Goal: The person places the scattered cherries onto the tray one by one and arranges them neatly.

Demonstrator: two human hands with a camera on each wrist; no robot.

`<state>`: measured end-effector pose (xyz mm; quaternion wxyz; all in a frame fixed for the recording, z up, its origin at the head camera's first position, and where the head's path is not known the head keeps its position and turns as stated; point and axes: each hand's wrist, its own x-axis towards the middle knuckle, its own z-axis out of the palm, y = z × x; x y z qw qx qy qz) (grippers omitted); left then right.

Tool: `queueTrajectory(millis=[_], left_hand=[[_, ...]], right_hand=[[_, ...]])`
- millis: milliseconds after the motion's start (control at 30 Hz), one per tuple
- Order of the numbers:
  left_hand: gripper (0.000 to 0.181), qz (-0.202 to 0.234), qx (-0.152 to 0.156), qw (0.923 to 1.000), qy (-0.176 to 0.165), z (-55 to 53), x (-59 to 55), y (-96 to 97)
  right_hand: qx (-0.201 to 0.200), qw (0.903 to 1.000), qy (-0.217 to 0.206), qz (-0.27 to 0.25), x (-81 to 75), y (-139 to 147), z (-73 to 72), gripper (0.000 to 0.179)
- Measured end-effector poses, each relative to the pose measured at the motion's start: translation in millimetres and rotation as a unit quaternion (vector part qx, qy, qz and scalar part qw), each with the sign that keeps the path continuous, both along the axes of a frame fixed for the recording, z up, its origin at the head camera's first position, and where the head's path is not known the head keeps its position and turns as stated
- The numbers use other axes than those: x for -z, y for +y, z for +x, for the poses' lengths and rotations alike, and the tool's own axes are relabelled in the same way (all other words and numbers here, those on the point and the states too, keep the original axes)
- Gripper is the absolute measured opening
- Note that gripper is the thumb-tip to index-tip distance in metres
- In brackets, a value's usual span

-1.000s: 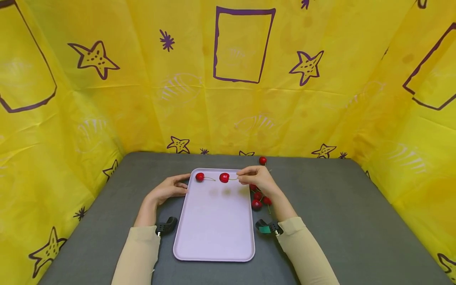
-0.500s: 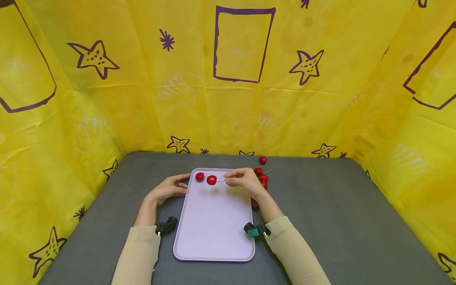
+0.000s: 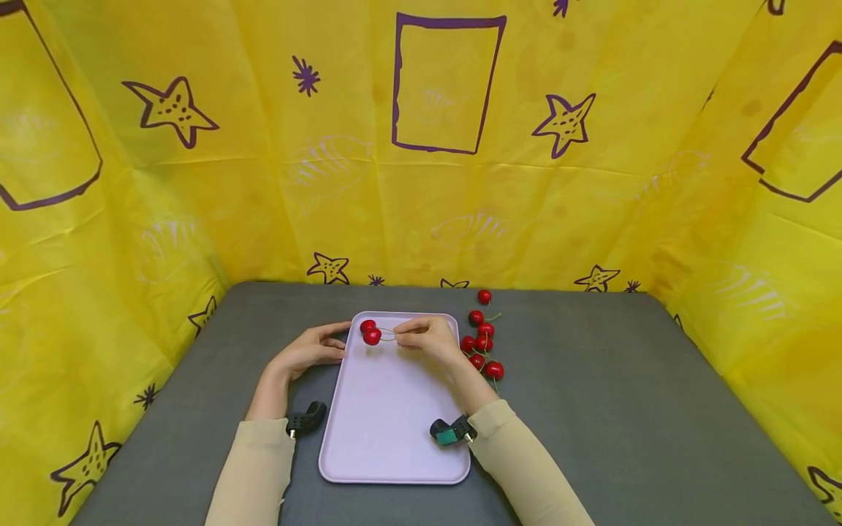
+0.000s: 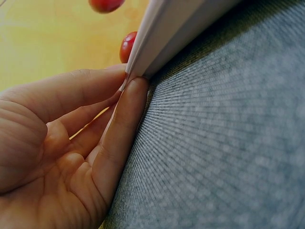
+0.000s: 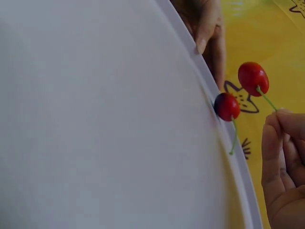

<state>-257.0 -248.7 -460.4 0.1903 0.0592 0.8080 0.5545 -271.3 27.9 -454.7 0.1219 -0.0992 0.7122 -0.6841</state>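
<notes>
My right hand (image 3: 429, 337) pinches a red cherry (image 3: 371, 337) by its thin green stem, over the far left part of a pale lilac tray (image 3: 395, 416). In the right wrist view this held cherry (image 5: 253, 78) hangs out from the fingertips, apart from the tray surface. Another cherry (image 5: 227, 107) lies on the tray close to the rim, its stem showing; in the head view the held one partly overlaps it. My left hand (image 3: 312, 346) grips the tray's left rim near the far corner, a fingertip at the rim's top edge and another against its outer side.
Several more cherries (image 3: 495, 371) with stems lie in a loose row on the grey table (image 3: 592, 409), just right of the tray. Yellow cloth (image 3: 447, 204) with purple drawings walls off the back and both sides.
My right hand has carried the cherry leftward across the tray's far end, up beside the cherry lying there. More of the pile on the right now shows. My left hand stays put.
</notes>
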Motion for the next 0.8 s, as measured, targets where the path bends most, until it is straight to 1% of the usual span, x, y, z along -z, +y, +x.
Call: queueTrajectory(millis=[100, 167, 267, 333, 467, 667, 800], left_hand=[[0.072, 0.005, 0.006, 1.0000, 0.003, 0.3, 0.6, -0.1], [0.072, 0.004, 0.004, 1.0000, 0.002, 0.0, 1.4, 0.2], [0.073, 0.000, 0.005, 1.0000, 0.001, -1.0, 2.2, 0.4], [0.073, -0.003, -0.001, 1.0000, -0.002, -2.0, 2.6, 0.6], [0.073, -0.015, -0.003, 0.9999, 0.000, -3.5, 2.3, -0.7], [0.073, -0.013, 0.000, 0.9999, -0.003, -4.0, 3.6, -2.8], [0.074, -0.017, 0.002, 0.9999, -0.003, -4.4, 4.0, -3.3]], right_hand=[[0.005, 1.0000, 0.002, -0.006, 4.6, -4, -2.1, 0.024], [0.009, 0.9999, 0.006, -0.007, 7.1, -7, -2.9, 0.024], [0.018, 0.9998, 0.008, 0.002, 8.8, -10, -3.1, 0.023], [0.025, 0.9996, 0.006, 0.008, 10.6, -12, -3.9, 0.023], [0.033, 0.9993, 0.006, 0.019, 12.3, -14, -5.5, 0.022], [0.005, 0.9997, -0.002, 0.025, 16.3, -17, -6.3, 0.023], [-0.003, 0.9990, 0.008, 0.043, 17.0, -18, -6.1, 0.021]])
